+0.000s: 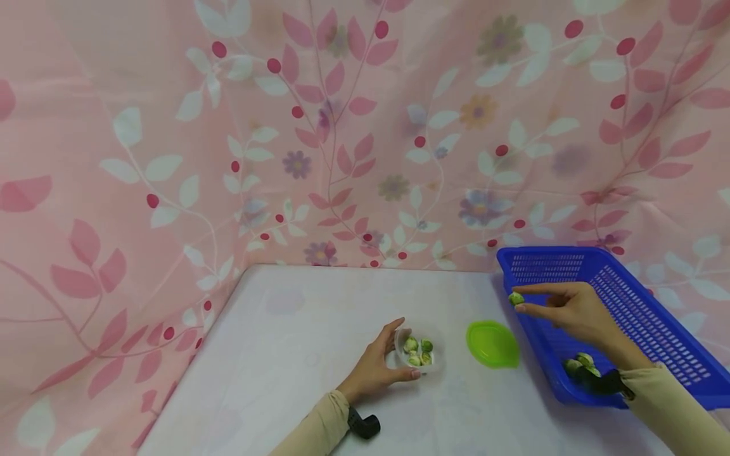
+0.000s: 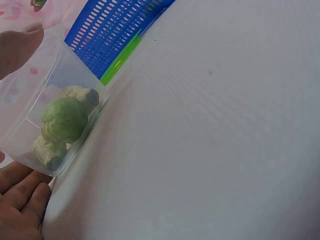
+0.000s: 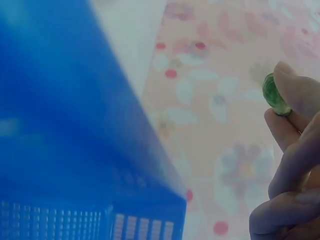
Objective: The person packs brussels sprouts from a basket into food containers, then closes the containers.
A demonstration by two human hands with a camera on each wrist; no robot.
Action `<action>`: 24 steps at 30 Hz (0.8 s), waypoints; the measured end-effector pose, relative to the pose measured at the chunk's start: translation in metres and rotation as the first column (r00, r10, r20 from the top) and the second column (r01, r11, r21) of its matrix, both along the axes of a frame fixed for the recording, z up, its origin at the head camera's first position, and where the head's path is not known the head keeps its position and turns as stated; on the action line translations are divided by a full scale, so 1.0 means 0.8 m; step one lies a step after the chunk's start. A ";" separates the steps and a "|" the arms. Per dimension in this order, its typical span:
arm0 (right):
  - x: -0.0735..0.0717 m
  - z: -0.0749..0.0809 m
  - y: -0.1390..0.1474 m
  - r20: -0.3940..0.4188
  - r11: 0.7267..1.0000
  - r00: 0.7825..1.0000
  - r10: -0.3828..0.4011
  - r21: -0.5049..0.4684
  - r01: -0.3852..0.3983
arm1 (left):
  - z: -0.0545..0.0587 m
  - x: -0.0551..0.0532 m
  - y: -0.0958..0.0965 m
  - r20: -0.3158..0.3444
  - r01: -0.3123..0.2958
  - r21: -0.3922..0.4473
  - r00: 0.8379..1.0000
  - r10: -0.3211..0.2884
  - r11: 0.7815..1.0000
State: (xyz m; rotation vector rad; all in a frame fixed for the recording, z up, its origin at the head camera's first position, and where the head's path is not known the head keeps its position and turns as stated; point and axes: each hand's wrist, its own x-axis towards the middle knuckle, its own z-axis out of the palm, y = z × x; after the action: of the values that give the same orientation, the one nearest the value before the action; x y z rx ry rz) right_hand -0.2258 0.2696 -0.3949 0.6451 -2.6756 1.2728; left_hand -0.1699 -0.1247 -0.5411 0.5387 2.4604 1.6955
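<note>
My right hand (image 1: 578, 316) pinches a Brussels sprout (image 1: 516, 298) between thumb and fingertip, above the left side of the blue basket (image 1: 661, 310). In the right wrist view that sprout (image 3: 276, 96) shows green with a paler end. My left hand (image 1: 373, 364) curls round the left side of a clear plastic container (image 1: 438, 356) standing on the table, thumb near its front and fingers behind. Inside the container lie several Brussels sprouts (image 1: 411, 344). The left wrist view shows sprouts (image 2: 65, 120) through the container's wall.
More sprouts (image 1: 584, 362) lie in the near end of the basket, partly hidden by the right wrist's black camera mount (image 1: 599, 382). A green lid (image 1: 493, 344) lies flat between container and basket. A floral curtain (image 1: 365, 126) hangs behind the white-covered table (image 1: 274, 380).
</note>
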 end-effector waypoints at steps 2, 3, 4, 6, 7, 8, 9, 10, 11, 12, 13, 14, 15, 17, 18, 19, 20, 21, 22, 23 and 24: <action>0.002 -0.002 -0.008 0.001 1.000 1.000 0.020 -0.009 -0.020 | 0.000 0.000 0.000 0.005 0.002 0.002 1.000 -0.002 1.000; 0.002 -0.004 -0.012 0.002 0.999 1.000 0.030 -0.015 -0.030 | 0.000 0.000 0.000 0.008 0.001 0.003 1.000 -0.001 1.000; 0.003 -0.005 -0.016 0.001 0.999 0.999 0.042 -0.020 -0.042 | 0.000 0.000 0.000 0.009 0.000 0.002 1.000 0.000 1.000; 0.003 -0.007 -0.024 0.008 0.998 0.998 0.056 -0.027 -0.055 | 0.000 0.000 0.000 0.008 0.000 0.002 1.000 0.000 1.000; 0.003 -0.008 -0.028 0.014 0.998 0.998 0.062 -0.031 -0.062 | 0.000 0.000 0.000 0.007 -0.001 0.003 1.000 0.001 1.000; 0.003 -0.009 -0.032 0.023 0.997 0.997 0.069 -0.036 -0.068 | 0.000 0.000 0.000 0.006 -0.002 0.003 1.000 0.002 1.000; 0.003 -0.010 -0.036 0.027 0.996 0.997 0.079 -0.038 -0.078 | 0.001 0.000 0.000 0.005 -0.002 0.005 1.000 0.002 1.000; 0.003 -0.011 -0.040 0.034 0.996 0.996 0.084 -0.039 -0.083 | 0.001 0.000 0.000 0.003 -0.001 0.006 1.000 0.001 1.000; 0.003 -0.012 -0.044 0.041 0.995 0.995 0.091 -0.042 -0.090 | 0.001 0.000 0.000 0.001 -0.001 0.005 1.000 0.001 1.000; 0.003 -0.013 -0.048 0.049 0.994 0.994 0.099 -0.047 -0.096 | 0.001 -0.001 0.000 0.000 -0.001 0.005 1.000 0.001 1.000; 0.003 -0.014 -0.052 0.059 0.993 0.992 0.108 -0.053 -0.105 | 0.001 -0.001 -0.001 -0.001 0.000 0.004 1.000 0.000 1.000; 0.003 -0.015 -0.056 0.067 0.992 0.991 0.118 -0.058 -0.114 | 0.001 -0.001 -0.001 -0.002 0.001 0.003 1.000 -0.001 1.000; 0.003 -0.017 -0.060 0.071 0.990 0.989 0.132 -0.063 -0.127 | 0.001 -0.001 -0.001 -0.004 0.003 0.000 1.000 -0.003 1.000; 0.004 -0.020 -0.067 0.088 0.985 0.984 0.158 -0.088 -0.150 | 0.000 -0.001 -0.001 -0.003 0.004 -0.007 1.000 -0.004 1.000; 0.005 -0.022 -0.071 0.094 0.982 0.981 0.170 -0.100 -0.161 | 0.000 -0.001 -0.001 -0.003 0.004 -0.009 1.000 -0.004 1.000; 0.005 -0.024 -0.075 0.099 0.979 0.978 0.183 -0.111 -0.172 | 0.000 -0.001 -0.001 -0.005 0.005 -0.012 1.000 -0.005 1.000; 0.006 -0.027 -0.079 0.103 0.976 0.975 0.195 -0.120 -0.182 | 0.001 -0.001 -0.001 -0.006 0.005 -0.014 1.000 -0.005 1.000; 0.006 -0.029 -0.084 0.106 0.973 0.973 0.206 -0.126 -0.192 | 0.001 -0.001 -0.001 -0.006 0.005 -0.013 1.000 -0.005 1.000; 0.007 -0.031 -0.088 0.114 0.972 0.970 0.213 -0.130 -0.198 | 0.001 0.000 -0.001 -0.007 0.005 -0.013 1.000 -0.005 1.000; 0.008 -0.033 -0.093 0.119 0.971 0.969 0.218 -0.127 -0.203 | 0.002 0.000 -0.001 -0.005 0.004 -0.012 1.000 -0.004 1.000; 0.010 -0.034 -0.097 0.125 0.970 0.967 0.223 -0.124 -0.208 | 0.002 0.000 -0.001 -0.004 0.005 -0.011 1.000 -0.005 1.000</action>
State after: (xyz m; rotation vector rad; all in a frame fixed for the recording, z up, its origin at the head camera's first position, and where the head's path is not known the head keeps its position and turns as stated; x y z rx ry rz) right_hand -0.2181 0.1922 -0.4221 0.8848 -2.6764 1.5620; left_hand -0.1695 -0.1252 -0.5392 0.5468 2.4682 1.6792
